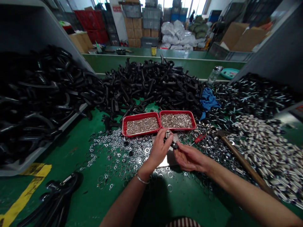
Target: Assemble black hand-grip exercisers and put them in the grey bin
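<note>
My left hand (159, 150) is closed round a small silver metal cylinder (168, 133), which stands up between thumb and fingers. From it a short black part (174, 145) reaches toward my right hand (189, 156), whose thumb and curled fingers close on its end. Both hands are above a flat metal plate (169, 159). Just beyond them stand two red trays, the left one (141, 115) and the right one (176, 111), both filled with tiny metal pieces. Loose washers and rings (132, 157) lie around the plate.
Black curved parts (146, 82) are heaped at the back, with more in a bin (81, 108) at left. To the right lie a hammer (241, 159), a red-handled screwdriver (200, 138), a blue cloth (209, 99) and metal sleeves (267, 151). Finished-looking black parts (59, 195) rest front left.
</note>
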`<state>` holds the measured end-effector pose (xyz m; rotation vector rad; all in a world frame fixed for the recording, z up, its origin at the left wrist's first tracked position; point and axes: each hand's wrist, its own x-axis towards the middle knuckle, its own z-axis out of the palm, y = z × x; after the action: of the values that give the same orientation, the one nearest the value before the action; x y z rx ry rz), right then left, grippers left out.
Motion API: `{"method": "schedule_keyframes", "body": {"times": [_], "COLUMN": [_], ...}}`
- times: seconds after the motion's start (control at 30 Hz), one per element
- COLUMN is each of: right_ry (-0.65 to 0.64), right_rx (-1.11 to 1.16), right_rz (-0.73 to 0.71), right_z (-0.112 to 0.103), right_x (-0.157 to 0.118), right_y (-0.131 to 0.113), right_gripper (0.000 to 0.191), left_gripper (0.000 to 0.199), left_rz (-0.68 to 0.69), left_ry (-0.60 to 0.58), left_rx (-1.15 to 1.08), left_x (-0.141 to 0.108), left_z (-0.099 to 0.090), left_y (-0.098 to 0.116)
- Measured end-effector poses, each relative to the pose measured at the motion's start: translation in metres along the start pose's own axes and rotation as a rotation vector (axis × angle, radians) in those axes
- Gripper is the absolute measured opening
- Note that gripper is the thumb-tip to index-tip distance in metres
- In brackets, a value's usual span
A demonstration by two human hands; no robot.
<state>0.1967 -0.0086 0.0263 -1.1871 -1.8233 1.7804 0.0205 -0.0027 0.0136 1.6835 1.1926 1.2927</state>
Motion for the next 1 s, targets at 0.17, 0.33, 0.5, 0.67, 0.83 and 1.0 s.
{"method": "schedule_keyframes", "body": {"times": [0.17, 0.33, 0.5, 0.67, 0.83, 1.0], "right_ry": [0.237, -0.006, 0.281, 0.011, 0.149, -0.025], "right_rx": [-0.111, -0.021, -0.157, -0.176, -0.459, -0.221], "right_rz": [-0.146, -0.055, -0.115, -0.032, -0.07, 0.002], "right_z": [0.002, 0.005, 0.011, 0.018, 0.007, 0.002], "right_x": [-0.001, -0.002, -0.005, -0.015, -0.043, -0.085], "right_y": [-0.003, -0.002, 0.001, 0.013, 0.025, 0.044], "right_gripper": [0.039, 0.065, 0.052, 0.07, 0.037, 0.043], "left_gripper": [0.018, 0.017, 0.016, 0.01, 0.012, 0.018], "left_rz": [-0.042, 0.009, -0.004, 0.006, 0.067, 0.137], "left_ry": [0.026, -0.049, -0.072, -0.299, -0.425, -0.333], "left_rx": [0.039, 0.032, 0.068, 0.286, 0.758, 0.824], "left_x": [-0.001, -0.001, 0.0, -0.003, -0.009, 0.032], "left_z": [0.001, -0.001, -0.001, 0.003, 0.013, 0.01], "left_y": [-0.003, -0.003, -0.002, -0.005, -0.013, -0.001]}}
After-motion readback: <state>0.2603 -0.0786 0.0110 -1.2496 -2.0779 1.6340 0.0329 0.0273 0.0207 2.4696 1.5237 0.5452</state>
